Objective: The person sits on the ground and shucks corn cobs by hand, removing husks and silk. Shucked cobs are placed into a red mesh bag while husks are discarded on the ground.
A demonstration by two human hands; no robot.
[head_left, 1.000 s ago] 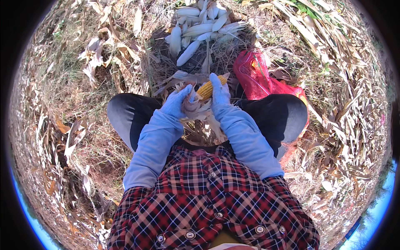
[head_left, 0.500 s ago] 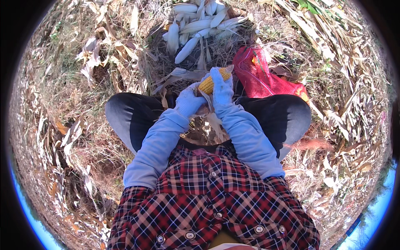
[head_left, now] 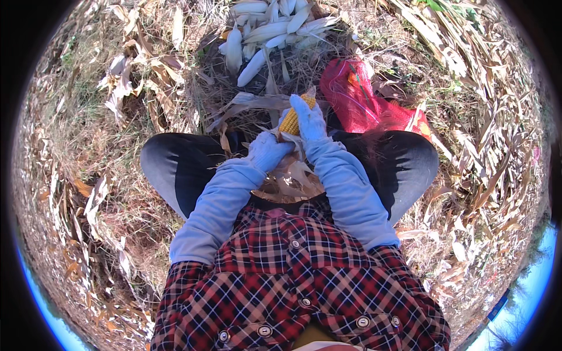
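Observation:
A yellow ear of corn (head_left: 289,124), its kernels bare, is tilted between my gloved hands above my lap. My right hand (head_left: 311,121) is wrapped round its right side, fingers near the tip. At the lower end my left hand (head_left: 268,150) is closed at the base, where pale husk (head_left: 294,142) is folded back; its fingertips are partly hidden. Dry husk leaves (head_left: 293,175) lie below, between my folded legs.
Beyond my hands lies a pile of pale, husk-covered corn ears (head_left: 266,34). A red mesh bag (head_left: 357,105) with something yellow-orange inside lies by my right knee (head_left: 413,164). Dry stalks and leaves (head_left: 451,58) cover the ground around.
The ear of corn now stands more steeply, and my left hand has dropped slightly at its base. The whole view has shifted a little. Both hands keep their grip.

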